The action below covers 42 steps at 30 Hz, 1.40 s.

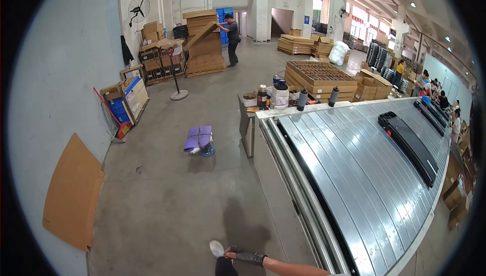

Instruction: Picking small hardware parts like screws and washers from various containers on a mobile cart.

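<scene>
My right hand [231, 252] hangs low at the bottom of the view, beside my dark trouser leg [224, 267] and white shoe [216, 248]. A dark grey cover [251, 258] wraps its wrist. The fingers are small and partly hidden, so I cannot make out whether they are closed. No object shows in this hand. My left hand is out of view. To the right runs a long conveyor [349, 159] with metal slats and rollers at its near end. A long black column-like part [411, 147] lies on it, with more black parts [430, 116] farther along.
A purple-topped stool [198, 138] stands on the floor ahead. Flat cardboard [73, 197] leans on the left wall. Beyond, a person [232, 38] handles a tall cardboard stack [203, 48]. Bottles [302, 100] stand by the conveyor's end, near a partitioned carton [321, 73].
</scene>
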Each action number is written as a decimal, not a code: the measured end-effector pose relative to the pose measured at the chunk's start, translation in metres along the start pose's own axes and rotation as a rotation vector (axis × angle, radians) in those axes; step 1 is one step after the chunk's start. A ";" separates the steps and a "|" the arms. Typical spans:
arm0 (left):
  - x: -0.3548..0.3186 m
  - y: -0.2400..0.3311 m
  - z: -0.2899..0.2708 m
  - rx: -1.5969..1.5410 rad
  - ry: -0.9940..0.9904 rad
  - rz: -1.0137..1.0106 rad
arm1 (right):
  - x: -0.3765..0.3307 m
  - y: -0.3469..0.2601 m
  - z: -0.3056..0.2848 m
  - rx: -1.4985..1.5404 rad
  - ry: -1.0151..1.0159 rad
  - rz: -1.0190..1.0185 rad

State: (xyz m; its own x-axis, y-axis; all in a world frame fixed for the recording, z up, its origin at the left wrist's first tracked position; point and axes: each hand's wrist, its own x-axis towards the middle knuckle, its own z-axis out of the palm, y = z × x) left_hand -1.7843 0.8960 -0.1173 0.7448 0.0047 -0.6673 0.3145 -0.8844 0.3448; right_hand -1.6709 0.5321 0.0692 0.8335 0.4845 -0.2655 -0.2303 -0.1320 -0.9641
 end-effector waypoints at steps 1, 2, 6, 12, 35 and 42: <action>0.043 0.017 -0.023 0.065 -0.004 0.041 | 0.025 -0.001 -0.019 -0.008 0.018 0.012; 0.086 0.036 -0.047 0.129 -0.013 0.082 | 0.050 0.001 -0.037 -0.015 0.036 0.028; 0.249 0.103 -0.164 0.413 -0.029 0.236 | 0.136 -0.022 -0.103 -0.137 0.104 0.044; 0.469 0.262 -0.308 0.875 -0.054 0.497 | 0.201 -0.077 -0.247 -0.215 0.413 0.143; 0.901 0.684 -0.522 0.023 -0.257 0.085 | 0.574 -0.159 -0.839 -0.251 0.617 0.002; 1.098 0.844 -0.609 1.192 -0.351 0.840 | 0.672 -0.170 -0.926 -0.035 0.713 0.177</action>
State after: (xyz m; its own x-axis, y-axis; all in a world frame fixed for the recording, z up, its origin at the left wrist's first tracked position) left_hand -0.3427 0.4391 -0.1573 0.2308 -0.6399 -0.7330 -0.9012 -0.4245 0.0868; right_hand -0.6062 0.0794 0.0531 0.9121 -0.2251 -0.3426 -0.3858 -0.1891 -0.9030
